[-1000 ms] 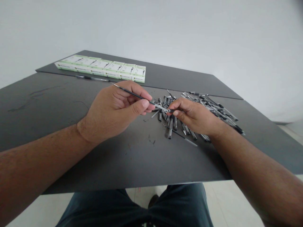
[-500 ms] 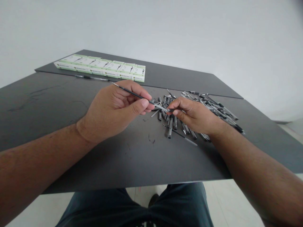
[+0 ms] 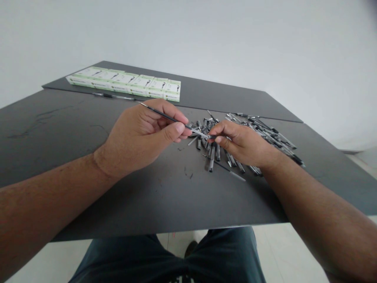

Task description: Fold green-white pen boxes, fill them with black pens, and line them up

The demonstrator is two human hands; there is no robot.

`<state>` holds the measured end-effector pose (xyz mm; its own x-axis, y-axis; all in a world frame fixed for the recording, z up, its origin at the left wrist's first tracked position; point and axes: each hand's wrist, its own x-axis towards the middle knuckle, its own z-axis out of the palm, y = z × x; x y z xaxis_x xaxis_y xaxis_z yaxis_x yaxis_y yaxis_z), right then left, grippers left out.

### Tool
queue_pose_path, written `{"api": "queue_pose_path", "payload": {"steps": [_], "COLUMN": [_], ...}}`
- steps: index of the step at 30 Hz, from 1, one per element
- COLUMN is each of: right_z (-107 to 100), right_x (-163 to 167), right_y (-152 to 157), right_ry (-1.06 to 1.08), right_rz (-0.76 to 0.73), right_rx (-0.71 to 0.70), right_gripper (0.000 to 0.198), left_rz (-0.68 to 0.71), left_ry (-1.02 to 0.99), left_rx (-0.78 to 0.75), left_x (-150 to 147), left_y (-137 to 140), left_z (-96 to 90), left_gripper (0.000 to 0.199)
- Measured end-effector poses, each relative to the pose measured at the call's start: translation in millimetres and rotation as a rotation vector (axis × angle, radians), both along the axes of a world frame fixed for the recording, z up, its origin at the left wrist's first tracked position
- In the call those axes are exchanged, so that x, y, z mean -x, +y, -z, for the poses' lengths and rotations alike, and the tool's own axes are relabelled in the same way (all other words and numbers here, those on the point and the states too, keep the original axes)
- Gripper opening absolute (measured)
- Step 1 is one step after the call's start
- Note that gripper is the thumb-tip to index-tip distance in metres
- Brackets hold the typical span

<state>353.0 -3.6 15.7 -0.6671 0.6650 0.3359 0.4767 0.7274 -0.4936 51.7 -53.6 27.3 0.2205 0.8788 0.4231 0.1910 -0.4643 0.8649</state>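
My left hand pinches a pen refill between thumb and fingers. Its metal tip points up and to the left, while the clear tail slants down toward my right hand. There, closed thumb and fingers grip a small dark pen part, mostly hidden by the fingertips. The refill's tail meets this part; I cannot tell whether it sits inside. Beneath and around my right hand spreads a pile of pen caps and clear barrels. Another refill lies in front of the pile.
A row of white and green boxes stands at the back left of the dark table. In front of the boxes lies a clear pen. More pens are heaped to the right, beyond my right hand.
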Motion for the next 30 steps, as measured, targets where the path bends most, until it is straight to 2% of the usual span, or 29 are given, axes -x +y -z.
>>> {"api": "queue_pose_path", "payload": {"steps": [13, 18, 26, 30], "right_z": [0.4, -0.2, -3.5, -4.8], "right_x": [0.1, 0.1, 2.3, 7.3], "right_y": [0.4, 0.6, -4.9, -10.5], "right_ry": [-0.015, -0.019, -0.035, -0.036], "right_rz": [-0.004, -0.008, 0.057, 0.061], "right_rx": [-0.014, -0.028, -0.008, 0.008], "right_gripper": [0.015, 0.016, 0.020, 0.021], "left_rz": [0.011, 0.005, -0.157, -0.148], "left_ry": [0.010, -0.002, 0.240, 0.352], "left_rx": [-0.012, -0.095, -0.233, -0.258], "left_x": [1.1, 1.0, 5.3, 4.9], "left_y": [1.2, 2.6, -0.4, 2.8], "left_z": [1.8, 5.5, 4.7, 4.7], "left_gripper": [0.018, 0.016, 0.013, 0.017]}}
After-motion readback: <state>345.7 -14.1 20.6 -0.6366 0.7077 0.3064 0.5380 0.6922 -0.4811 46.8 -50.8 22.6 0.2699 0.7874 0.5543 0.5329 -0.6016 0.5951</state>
